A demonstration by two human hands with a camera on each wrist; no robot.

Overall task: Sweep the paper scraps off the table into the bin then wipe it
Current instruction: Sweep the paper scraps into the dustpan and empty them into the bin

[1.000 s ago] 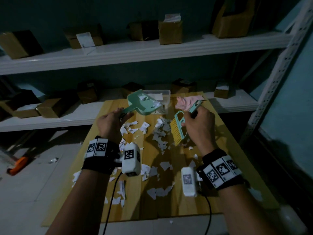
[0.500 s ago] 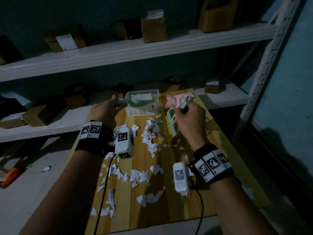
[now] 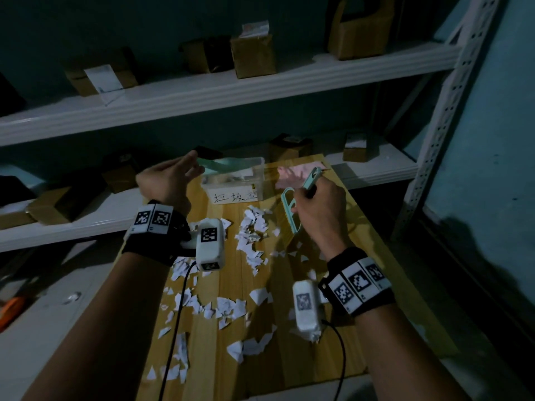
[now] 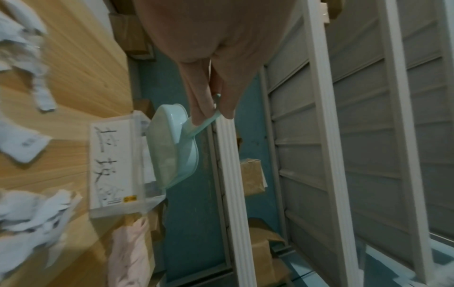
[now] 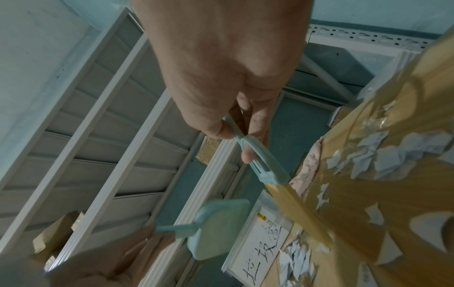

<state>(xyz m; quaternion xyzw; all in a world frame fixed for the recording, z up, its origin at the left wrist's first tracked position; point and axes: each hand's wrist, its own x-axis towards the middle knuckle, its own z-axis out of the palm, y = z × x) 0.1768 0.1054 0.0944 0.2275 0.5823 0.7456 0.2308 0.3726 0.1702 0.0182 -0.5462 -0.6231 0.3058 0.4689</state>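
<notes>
My left hand [image 3: 188, 166] pinches the handle of a mint-green dustpan [image 3: 228, 164], which is turned face-down over the clear labelled bin [image 3: 231, 195] at the table's far edge. The left wrist view shows thumb and fingers closed on the thin handle, with the dustpan [image 4: 169, 147] just above the bin [image 4: 113, 165]. My right hand [image 3: 309, 192] grips a brush [image 3: 289, 209] with a mint handle and yellow bristles, which stands beside a pile of white paper scraps [image 3: 252, 230]. More scraps lie scattered over the near half of the wooden table [image 3: 376, 256]. A pink cloth [image 3: 292, 175] lies at the far right.
White shelves [image 3: 231, 91] with cardboard boxes run behind and to the left of the table. A perforated white upright [image 3: 440, 117] stands at the right. An orange object [image 3: 11, 311] lies on the floor at the left.
My left hand has lifted the dustpan from the table, carried it over the bin and turned it over. The right hand with the brush has stayed beside the scrap pile.
</notes>
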